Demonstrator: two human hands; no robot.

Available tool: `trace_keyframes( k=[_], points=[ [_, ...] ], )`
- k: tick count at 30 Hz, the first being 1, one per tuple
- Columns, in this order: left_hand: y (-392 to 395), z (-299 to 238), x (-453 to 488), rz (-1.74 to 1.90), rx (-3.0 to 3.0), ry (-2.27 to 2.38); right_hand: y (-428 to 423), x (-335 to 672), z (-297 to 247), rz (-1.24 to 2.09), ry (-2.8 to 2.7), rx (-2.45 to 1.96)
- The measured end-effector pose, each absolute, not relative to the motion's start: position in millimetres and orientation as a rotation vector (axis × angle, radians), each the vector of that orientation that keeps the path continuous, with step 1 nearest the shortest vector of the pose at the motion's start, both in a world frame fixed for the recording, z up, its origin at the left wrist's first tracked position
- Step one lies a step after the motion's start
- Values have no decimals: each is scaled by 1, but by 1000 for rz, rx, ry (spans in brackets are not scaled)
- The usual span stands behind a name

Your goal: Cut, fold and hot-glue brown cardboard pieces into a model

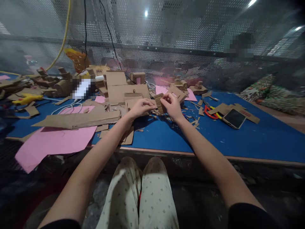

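A small piece of corrugated cardboard (160, 104), its ridges showing, is held up just above the blue table. My right hand (172, 106) pinches its upper right edge between thumb and fingers. From the other side my left hand (142, 107) reaches to its left edge, fingers bent and pressed together; whether they grip the piece or only touch it I cannot tell. Behind my hands stand larger cardboard sheets (116, 87), with a stack of cardboard strips (133, 95) in front of them. Cardboard scraps lie around and under my hands.
Red-handled scissors or pliers (211, 115) and a phone (234, 118) on cardboard lie at the right. A yellow glue gun (28, 99) rests at the left. Pink paper (64, 140) hangs over the front edge, below a long cardboard strip (81, 120). Perforated metal (152, 38) stands behind.
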State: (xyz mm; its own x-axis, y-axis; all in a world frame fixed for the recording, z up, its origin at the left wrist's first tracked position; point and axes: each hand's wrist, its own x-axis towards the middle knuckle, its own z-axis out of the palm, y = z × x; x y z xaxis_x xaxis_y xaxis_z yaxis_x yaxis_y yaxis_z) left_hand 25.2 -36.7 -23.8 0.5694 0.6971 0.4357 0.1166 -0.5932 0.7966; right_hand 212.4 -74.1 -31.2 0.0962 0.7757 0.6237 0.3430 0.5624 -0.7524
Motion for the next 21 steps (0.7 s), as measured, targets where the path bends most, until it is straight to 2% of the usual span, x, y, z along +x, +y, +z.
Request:
trace_keyframes(
  k=[12,21],
  points=[
    [-34,-26,19,812,2215,767,-61,242,-26,52,-1327,-1041],
    [-38,-30,21,937,2198,872,-74,224,-24,258,-1450,-961]
  ],
)
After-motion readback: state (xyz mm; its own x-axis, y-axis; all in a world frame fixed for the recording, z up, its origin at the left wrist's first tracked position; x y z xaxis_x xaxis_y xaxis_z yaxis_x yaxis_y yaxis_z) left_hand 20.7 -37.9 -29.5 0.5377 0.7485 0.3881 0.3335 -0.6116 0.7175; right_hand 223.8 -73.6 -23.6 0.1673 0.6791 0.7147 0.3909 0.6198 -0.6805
